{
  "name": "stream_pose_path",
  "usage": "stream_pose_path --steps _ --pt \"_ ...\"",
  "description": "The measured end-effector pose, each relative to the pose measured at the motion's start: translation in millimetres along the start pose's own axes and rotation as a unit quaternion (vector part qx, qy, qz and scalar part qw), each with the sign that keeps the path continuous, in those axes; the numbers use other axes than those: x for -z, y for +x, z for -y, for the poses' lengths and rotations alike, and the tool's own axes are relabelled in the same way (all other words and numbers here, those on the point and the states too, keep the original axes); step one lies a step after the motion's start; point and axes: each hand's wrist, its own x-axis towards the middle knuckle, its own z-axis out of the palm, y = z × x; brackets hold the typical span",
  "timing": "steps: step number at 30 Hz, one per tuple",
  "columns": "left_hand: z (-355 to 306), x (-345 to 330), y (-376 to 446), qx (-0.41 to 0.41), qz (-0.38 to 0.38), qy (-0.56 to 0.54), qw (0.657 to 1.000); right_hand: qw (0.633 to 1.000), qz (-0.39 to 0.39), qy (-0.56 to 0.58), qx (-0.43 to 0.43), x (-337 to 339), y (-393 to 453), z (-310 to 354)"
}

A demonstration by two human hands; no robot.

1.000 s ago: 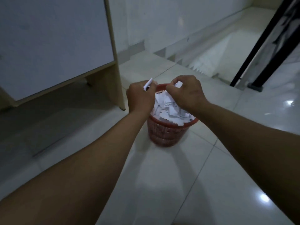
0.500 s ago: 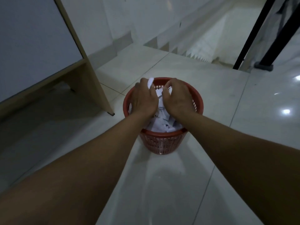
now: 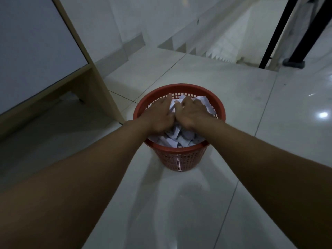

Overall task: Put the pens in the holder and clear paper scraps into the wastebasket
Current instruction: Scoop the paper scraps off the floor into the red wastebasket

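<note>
Right now both hands are down inside the red wastebasket (image 3: 179,151), which stands on the glossy tiled floor (image 3: 233,203) just beside the leg of a pale wooden desk (image 3: 97,76). The left hand (image 3: 159,114) lies flat with its fingers stretched toward the far rim, released and pressing on the heap; the right hand (image 3: 193,112) sits palm-down touching the left, its fingertips bent into the pile, though I cannot tell whether it pinches anything. The paper scraps (image 3: 177,139) fill the basket nearly to the rim, white and loosely crumpled, showing below the wrists and beyond the right knuckles. No pens or holder appear in view. The step looks like packing the scraps down, so the scrap part of the task seems close to done. Trouble from here would likely come from the fullness: springy paper may rebound as the 2 hands lift and spill over the edge onto the floor, or pieces may cling to the palms. Uneven downward pressure near 1 side could also tip the light basket on the slick tile.
</note>
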Motion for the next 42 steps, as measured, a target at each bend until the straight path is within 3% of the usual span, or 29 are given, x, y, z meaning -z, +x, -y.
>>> stream_pose_path --steps 3,6,11,14,19,24,28,31,36,42 --pt "-4.3 10.9 -8.3 -0.009 -0.075 -0.007 0.997 0.999 -0.032 -0.019 0.034 11.8 -14.0 0.2" --pt "-2.2 14.4 -15.8 -0.032 -0.101 -0.02 0.994 0.995 -0.066 -0.041 0.057 17.6 -29.0 -1.0" --pt "2.8 10.9 -33.3 -0.013 -0.151 0.0 0.988 0.986 -0.12 -0.024 0.111 9.6 -40.4 -13.4" --pt "5.2 4.1 -39.3 0.042 -0.178 0.022 0.983 0.978 -0.157 -0.017 0.136 12.0 -44.3 -18.9" --pt "5.4 -11.5 -41.3 0.13 -0.228 -0.022 0.965 0.98 -0.156 -0.062 0.105 10.3 -46.0 -28.6" --pt "5.9 -17.5 -39.4 0.148 -0.208 0.004 0.967 0.981 -0.165 -0.083 0.064 13.0 -50.0 -29.3" --pt "5.6 -19.8 -40.5 0.146 -0.22 0.022 0.964 0.986 -0.089 -0.137 0.04 16.6 -49.2 -27.6" --pt "4.0 -19.3 -41.5 0.146 -0.213 0.016 0.966 0.98 -0.089 -0.17 0.046 14.6 -50.0 -27.2" --pt "-1.9 -18.2 -43.6 0.157 -0.258 -0.066 0.951 0.977 -0.189 -0.024 0.096 10.6 -52.9 -32.9" --pt "-9.1 -16.8 -47.2 0.175 -0.338 -0.208 0.901 0.95 -0.277 0.106 0.1 8.0 -51.8 -37.1"
